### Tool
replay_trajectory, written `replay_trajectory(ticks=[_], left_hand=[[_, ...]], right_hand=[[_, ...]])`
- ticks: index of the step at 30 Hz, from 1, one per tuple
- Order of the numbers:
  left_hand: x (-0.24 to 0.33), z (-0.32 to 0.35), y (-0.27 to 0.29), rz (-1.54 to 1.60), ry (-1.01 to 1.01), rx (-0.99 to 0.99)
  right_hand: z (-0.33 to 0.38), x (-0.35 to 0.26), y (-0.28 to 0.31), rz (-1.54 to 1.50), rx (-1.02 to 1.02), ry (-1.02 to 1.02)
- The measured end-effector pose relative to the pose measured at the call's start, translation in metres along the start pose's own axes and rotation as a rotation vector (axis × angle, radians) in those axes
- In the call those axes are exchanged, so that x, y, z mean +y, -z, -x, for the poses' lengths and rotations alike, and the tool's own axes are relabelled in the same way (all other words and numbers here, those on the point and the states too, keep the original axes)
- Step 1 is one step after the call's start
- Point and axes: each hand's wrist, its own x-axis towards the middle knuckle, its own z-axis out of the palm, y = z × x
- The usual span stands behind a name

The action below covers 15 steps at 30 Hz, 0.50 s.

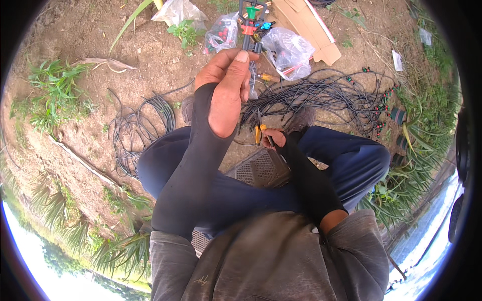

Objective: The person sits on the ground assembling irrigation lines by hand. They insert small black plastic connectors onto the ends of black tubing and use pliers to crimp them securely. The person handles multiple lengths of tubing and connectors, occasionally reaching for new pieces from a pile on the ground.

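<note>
Raised high in front of me, my left hand [228, 83] pinches a micro sprinkler [248, 29] between thumb and fingers. The sprinkler has a black frame with green and red parts, and it stands upright above the fist. Lower down, my right hand [274, 138] is closed beside my right knee, around yellow-handled pliers [259, 133] whose dark jaws point away from me. A short dark piece also shows at that hand, too small to make out. Beyond it lies a large bundle of thin black tubes [321, 98], several tipped with red and green fittings.
I sit with legs apart, a dark plastic crate [256, 168] between them. Clear plastic bags [287, 52] of parts and a cardboard box [311, 30] stand ahead. A screwdriver with an amber handle [268, 78] lies by the bags. Coiled black tubing [145, 125] rests left on bare soil.
</note>
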Motion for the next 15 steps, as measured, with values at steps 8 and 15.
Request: replay_trajectory(ticks=[8, 15], left_hand=[[-0.003, 0.016, 0.003, -0.277, -0.029, -0.14], [-0.017, 0.058, 0.007, -0.347, 0.073, -0.386]], right_hand=[[0.133, -0.095, -0.09, 0.884, 0.477, 0.822], [0.257, -0.085, -0.115, 0.197, -0.147, 0.889]])
